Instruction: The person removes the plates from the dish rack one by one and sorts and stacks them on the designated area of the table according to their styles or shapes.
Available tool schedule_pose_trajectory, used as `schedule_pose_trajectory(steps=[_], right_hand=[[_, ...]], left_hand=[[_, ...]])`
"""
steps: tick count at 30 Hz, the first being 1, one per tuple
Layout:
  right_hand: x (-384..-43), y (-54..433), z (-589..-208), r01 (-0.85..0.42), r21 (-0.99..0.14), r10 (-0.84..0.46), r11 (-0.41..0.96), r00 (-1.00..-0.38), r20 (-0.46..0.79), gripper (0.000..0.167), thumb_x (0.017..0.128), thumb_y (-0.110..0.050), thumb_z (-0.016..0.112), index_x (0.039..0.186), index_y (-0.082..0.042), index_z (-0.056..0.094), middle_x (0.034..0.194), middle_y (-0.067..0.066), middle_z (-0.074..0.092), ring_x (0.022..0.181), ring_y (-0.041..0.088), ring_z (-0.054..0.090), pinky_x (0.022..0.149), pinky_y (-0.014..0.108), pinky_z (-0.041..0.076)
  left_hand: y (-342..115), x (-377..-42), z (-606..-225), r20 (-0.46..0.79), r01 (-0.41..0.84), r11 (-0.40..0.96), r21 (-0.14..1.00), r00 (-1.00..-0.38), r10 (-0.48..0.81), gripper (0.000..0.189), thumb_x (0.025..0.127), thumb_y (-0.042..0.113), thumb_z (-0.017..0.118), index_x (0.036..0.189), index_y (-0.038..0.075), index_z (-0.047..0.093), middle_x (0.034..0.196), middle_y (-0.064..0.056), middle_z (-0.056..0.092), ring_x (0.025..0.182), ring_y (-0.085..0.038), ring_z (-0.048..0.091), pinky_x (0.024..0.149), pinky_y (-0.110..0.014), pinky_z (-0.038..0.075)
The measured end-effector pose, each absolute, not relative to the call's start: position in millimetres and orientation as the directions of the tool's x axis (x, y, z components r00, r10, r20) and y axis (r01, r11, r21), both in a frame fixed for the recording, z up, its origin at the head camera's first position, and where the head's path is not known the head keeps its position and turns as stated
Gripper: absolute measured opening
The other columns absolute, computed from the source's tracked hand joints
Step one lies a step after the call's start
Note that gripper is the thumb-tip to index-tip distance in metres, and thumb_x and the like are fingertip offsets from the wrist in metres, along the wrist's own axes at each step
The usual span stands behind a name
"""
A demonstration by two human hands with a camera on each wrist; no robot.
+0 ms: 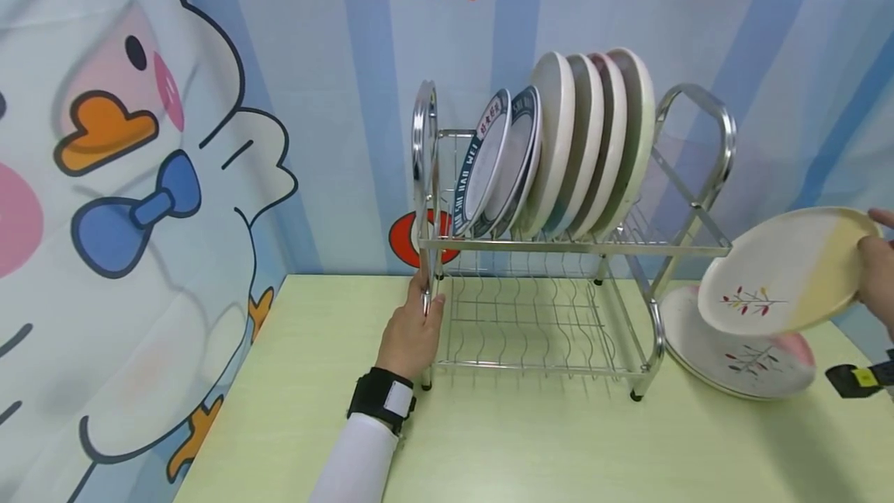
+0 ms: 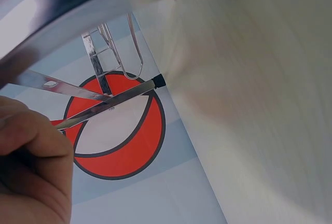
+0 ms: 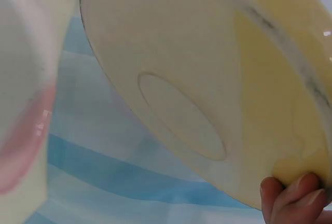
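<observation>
My left hand (image 1: 410,332) grips the left side post of a two-tier metal dish rack (image 1: 573,247); in the left wrist view its curled fingers (image 2: 36,136) show at the left edge. At the far right, my right hand (image 1: 878,270) pinches the yellow edge of an oval white plate (image 1: 775,278) with a leaf pattern. That plate is tilted and held above the table, and its underside (image 3: 176,68) fills the right wrist view. On the rack's upper tier stand several large cream plates (image 1: 555,138) and smaller blue-rimmed plates (image 1: 485,165), all on edge.
Right of the rack, a stack of plates (image 1: 740,371) lies on the pale table (image 1: 517,441), the top one having a pink edge. The rack's lower tier (image 1: 524,324) holds no plates. Behind everything hangs a blue cloth (image 1: 335,138) with a cartoon duck.
</observation>
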State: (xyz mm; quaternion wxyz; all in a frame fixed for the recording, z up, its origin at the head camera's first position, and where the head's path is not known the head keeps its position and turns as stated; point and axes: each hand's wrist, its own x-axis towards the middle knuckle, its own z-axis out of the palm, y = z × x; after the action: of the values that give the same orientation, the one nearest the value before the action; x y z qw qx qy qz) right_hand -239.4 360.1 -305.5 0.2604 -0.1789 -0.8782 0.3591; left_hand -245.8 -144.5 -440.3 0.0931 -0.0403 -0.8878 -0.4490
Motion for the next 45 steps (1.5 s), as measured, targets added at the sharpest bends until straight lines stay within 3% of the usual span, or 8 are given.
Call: schedule_pose_trajectory(steps=[6, 11, 24, 30, 34, 39, 41, 45], right_hand=[[-244, 356, -339, 0.187, -0.763, 0.565, 0.619, -0.781, 0.268, 0.060, 0.103, -0.009, 0.025, 0.162, -0.002, 0.028, 0.093, 0.018, 0.046, 0.042, -0.001, 0.038, 0.040, 0.019, 0.036], [-248, 359, -358, 0.210, -0.736, 0.546, 0.643, -0.800, 0.248, 0.060, 0.104, -0.013, 0.025, 0.163, -0.002, 0.025, 0.086, 0.019, 0.052, 0.040, 0.007, 0.043, 0.040, 0.025, 0.039], [-246, 371, -396, 0.307, -0.762, 0.616, 0.570, -0.774, 0.149, 0.060, 0.106, -0.018, 0.023, 0.165, -0.005, 0.021, 0.106, 0.030, 0.058, 0.042, 0.005, 0.044, 0.042, 0.026, 0.041], [-245, 389, -414, 0.337, -0.790, 0.634, 0.511, -0.769, 0.083, 0.063, 0.105, -0.018, 0.025, 0.164, 0.001, 0.014, 0.080, 0.012, 0.054, 0.042, 0.007, 0.046, 0.043, 0.026, 0.042], [-258, 428, -453, 0.363, -0.784, 0.630, 0.504, -0.775, 0.045, 0.065, 0.105, -0.021, 0.027, 0.161, 0.008, 0.016, 0.079, 0.016, 0.056, 0.044, 0.006, 0.048, 0.044, 0.032, 0.048], [-250, 429, -461, 0.431, -0.762, 0.647, 0.483, -0.762, -0.021, 0.062, 0.106, -0.019, 0.028, 0.157, 0.015, 0.021, 0.105, 0.041, 0.057, 0.050, 0.007, 0.046, 0.046, 0.032, 0.045], [-250, 431, -469, 0.449, -0.761, 0.655, 0.468, -0.755, -0.043, 0.060, 0.107, -0.016, 0.029, 0.158, 0.014, 0.020, 0.130, 0.047, 0.048, 0.051, 0.008, 0.045, 0.045, 0.029, 0.044], [-260, 456, -504, 0.441, -0.781, 0.658, 0.442, -0.751, -0.053, 0.060, 0.108, -0.018, 0.031, 0.159, 0.011, 0.020, 0.135, 0.049, 0.045, 0.050, 0.000, 0.043, 0.040, 0.024, 0.043]], left_hand=[[-143, -244, -442, 0.185, 0.141, 0.591, 0.794, -0.983, -0.014, 0.062, 0.111, 0.039, 0.043, 0.163, 0.010, 0.024, 0.065, -0.003, 0.044, 0.049, -0.016, 0.042, 0.047, -0.032, 0.032], [-143, -244, -444, 0.191, 0.144, 0.598, 0.789, -0.981, -0.016, 0.062, 0.111, 0.040, 0.043, 0.162, 0.010, 0.025, 0.067, -0.003, 0.044, 0.051, -0.017, 0.045, 0.048, -0.033, 0.033], [-141, -245, -443, 0.199, 0.154, 0.592, 0.791, -0.980, -0.010, 0.061, 0.111, 0.038, 0.044, 0.162, 0.010, 0.025, 0.065, -0.003, 0.043, 0.048, -0.016, 0.041, 0.046, -0.032, 0.031], [-142, -246, -441, 0.192, 0.146, 0.596, 0.789, -0.981, -0.015, 0.062, 0.111, 0.039, 0.043, 0.163, 0.010, 0.024, 0.064, -0.003, 0.043, 0.047, -0.015, 0.040, 0.045, -0.030, 0.030], [-143, -245, -439, 0.185, 0.139, 0.596, 0.791, -0.983, -0.017, 0.062, 0.111, 0.039, 0.043, 0.162, 0.009, 0.025, 0.064, -0.003, 0.043, 0.047, -0.016, 0.039, 0.046, -0.031, 0.030], [-144, -245, -439, 0.190, 0.143, 0.596, 0.790, -0.982, -0.015, 0.061, 0.111, 0.039, 0.043, 0.161, 0.008, 0.026, 0.064, -0.002, 0.043, 0.048, -0.015, 0.039, 0.045, -0.030, 0.030], [-144, -246, -440, 0.192, 0.145, 0.597, 0.789, -0.981, -0.015, 0.061, 0.111, 0.040, 0.043, 0.161, 0.008, 0.026, 0.064, -0.003, 0.043, 0.048, -0.015, 0.039, 0.045, -0.031, 0.030], [-144, -246, -440, 0.189, 0.143, 0.597, 0.789, -0.982, -0.014, 0.062, 0.111, 0.039, 0.042, 0.162, 0.009, 0.025, 0.064, -0.003, 0.043, 0.048, -0.016, 0.040, 0.046, -0.031, 0.030]])
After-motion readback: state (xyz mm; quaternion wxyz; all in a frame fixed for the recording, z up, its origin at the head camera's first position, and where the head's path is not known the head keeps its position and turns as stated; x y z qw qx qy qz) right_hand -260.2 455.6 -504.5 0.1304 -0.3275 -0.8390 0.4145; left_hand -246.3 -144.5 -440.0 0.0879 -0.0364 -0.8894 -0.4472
